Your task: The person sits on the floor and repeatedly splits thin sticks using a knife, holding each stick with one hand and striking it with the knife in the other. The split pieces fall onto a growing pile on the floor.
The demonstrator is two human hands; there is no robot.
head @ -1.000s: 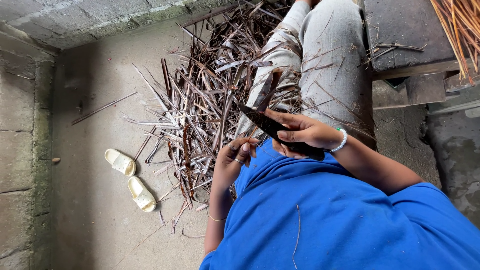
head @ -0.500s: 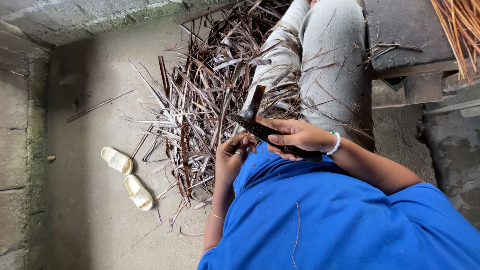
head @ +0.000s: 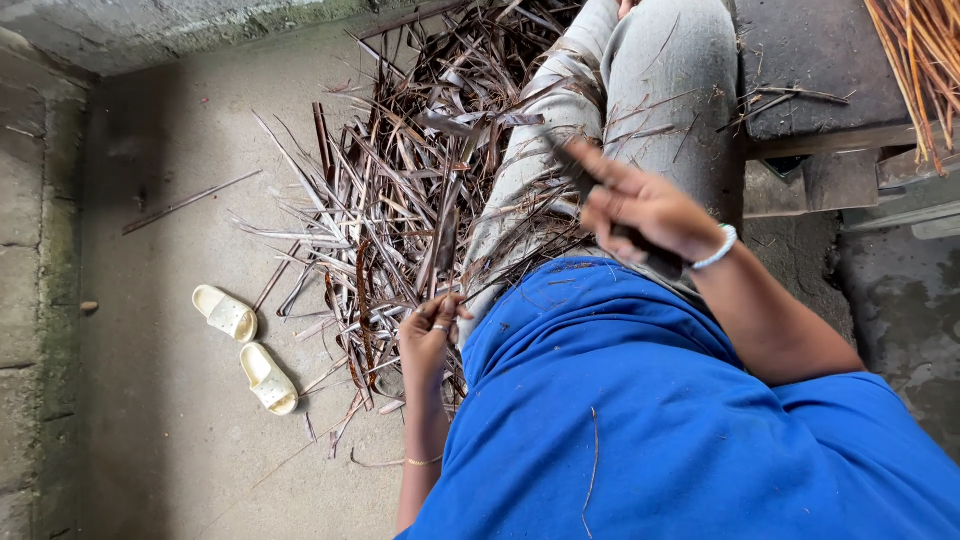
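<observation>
- Hands first: left hand [head: 428,335] sits low beside the blue shirt [head: 640,420], its grip pinched shut on a thin dry leaf strip [head: 440,250] that runs up into the heap.
- Right hand [head: 640,210] is raised over the lap, grip closed around a dark handle, which I take for a knife [head: 655,260]; the blade is blurred and I can't make it out.
- That strip is where my eye stays: lower end in the left fingers, the rest lost among the pile of dry leaves [head: 400,190] on the floor [head: 150,420].
- Risk, as I judge it: the two hands are apart now, but if the edge comes back toward the left fingers, a slip on a brittle strip could nick them.
- Another: the grey trouser leg [head: 660,90] lies right under the right hand, so a stroke drawn toward the body could catch cloth or knee.
- Loose strips underfoot could snag; pale sandals [head: 245,345] lie just beside the pile.
- Packages, labels, signs: none that I can see, only a bundle of orange sticks [head: 920,60] top right.
</observation>
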